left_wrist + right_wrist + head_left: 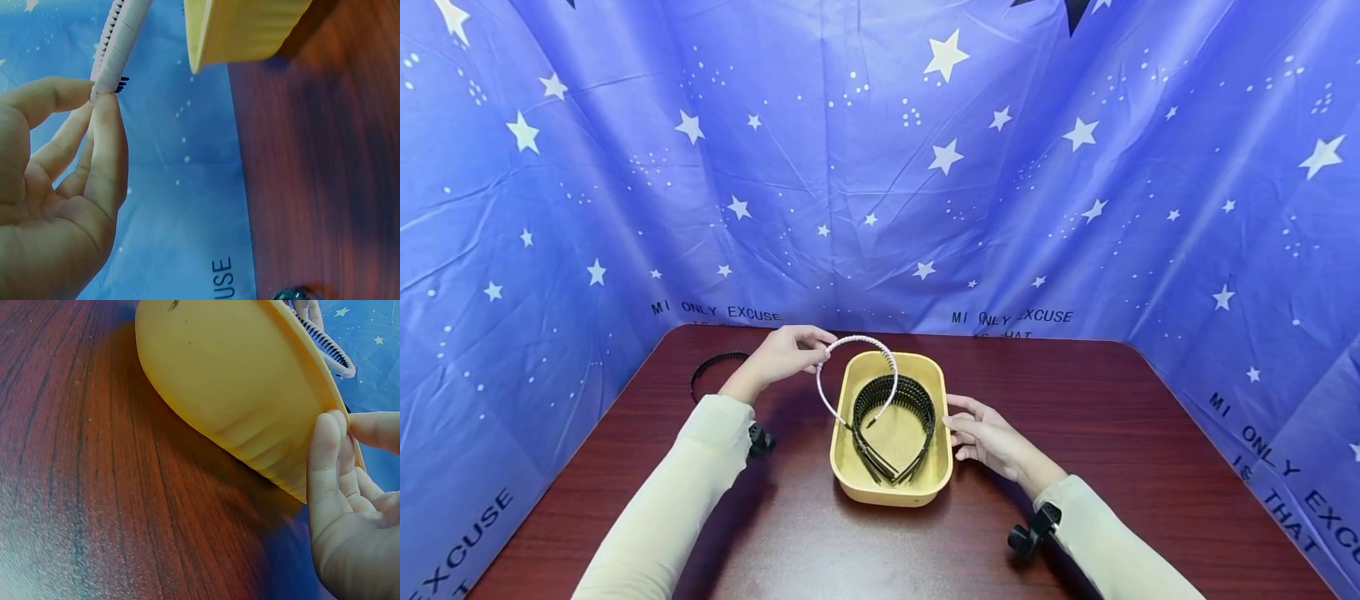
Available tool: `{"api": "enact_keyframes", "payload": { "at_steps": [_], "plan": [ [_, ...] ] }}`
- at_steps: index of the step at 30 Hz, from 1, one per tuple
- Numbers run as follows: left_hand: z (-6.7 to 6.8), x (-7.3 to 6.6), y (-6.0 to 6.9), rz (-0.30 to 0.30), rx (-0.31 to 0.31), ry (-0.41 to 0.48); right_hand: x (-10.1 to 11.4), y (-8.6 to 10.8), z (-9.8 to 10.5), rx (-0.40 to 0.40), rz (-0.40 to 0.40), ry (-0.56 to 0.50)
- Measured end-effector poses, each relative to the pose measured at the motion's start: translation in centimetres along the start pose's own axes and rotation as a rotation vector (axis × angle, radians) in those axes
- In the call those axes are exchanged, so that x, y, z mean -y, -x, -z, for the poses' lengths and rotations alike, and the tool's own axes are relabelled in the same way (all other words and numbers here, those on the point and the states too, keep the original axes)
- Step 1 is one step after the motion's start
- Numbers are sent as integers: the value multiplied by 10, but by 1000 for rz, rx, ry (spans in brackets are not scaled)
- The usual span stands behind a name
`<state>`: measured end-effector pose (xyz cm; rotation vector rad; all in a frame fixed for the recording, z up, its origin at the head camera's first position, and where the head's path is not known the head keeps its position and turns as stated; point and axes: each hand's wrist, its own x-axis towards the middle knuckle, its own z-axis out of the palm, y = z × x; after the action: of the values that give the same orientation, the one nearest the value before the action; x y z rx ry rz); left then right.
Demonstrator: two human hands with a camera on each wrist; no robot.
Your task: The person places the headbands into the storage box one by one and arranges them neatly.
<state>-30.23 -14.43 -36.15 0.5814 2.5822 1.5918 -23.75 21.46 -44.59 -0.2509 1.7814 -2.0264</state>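
My left hand point(782, 357) pinches a pale pink headband point(889, 360) between thumb and fingers, holding its loop over the left part of a yellow plastic bin point(891, 498). Small dark teeth line the inside of this headband point(122, 47) in the left wrist view. Several black toothed headbands point(927, 404) lie nested inside the bin, their ends crossing near its front. On the bin's right side, my right hand point(988, 437) pinches the rim; the right wrist view shows fingers on the outer wall and the thumb at the edge.
Behind my left wrist, a single black headband point(718, 358) lies on the dark red wooden table point(1060, 383). A blue cloth with white stars point(880, 208) hangs around the table's back and sides. Each wrist carries a small black camera.
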Motion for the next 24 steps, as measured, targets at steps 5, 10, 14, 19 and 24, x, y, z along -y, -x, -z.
{"api": "enact_keyframes", "payload": {
  "at_steps": [5,10,14,19,24],
  "plan": [
    [-10,0,1,-2,13,14,0,0,1,2,2,-2],
    [-21,-2,2,-9,34,14,0,0,1,7,2,-6],
    [-31,-3,4,-10,58,42,0,0,1,10,6,-9],
    [-40,-3,6,-4,90,51,0,0,1,13,9,-11],
    [-45,-3,7,-12,108,45,0,0,1,9,4,-13]
  ]
}}
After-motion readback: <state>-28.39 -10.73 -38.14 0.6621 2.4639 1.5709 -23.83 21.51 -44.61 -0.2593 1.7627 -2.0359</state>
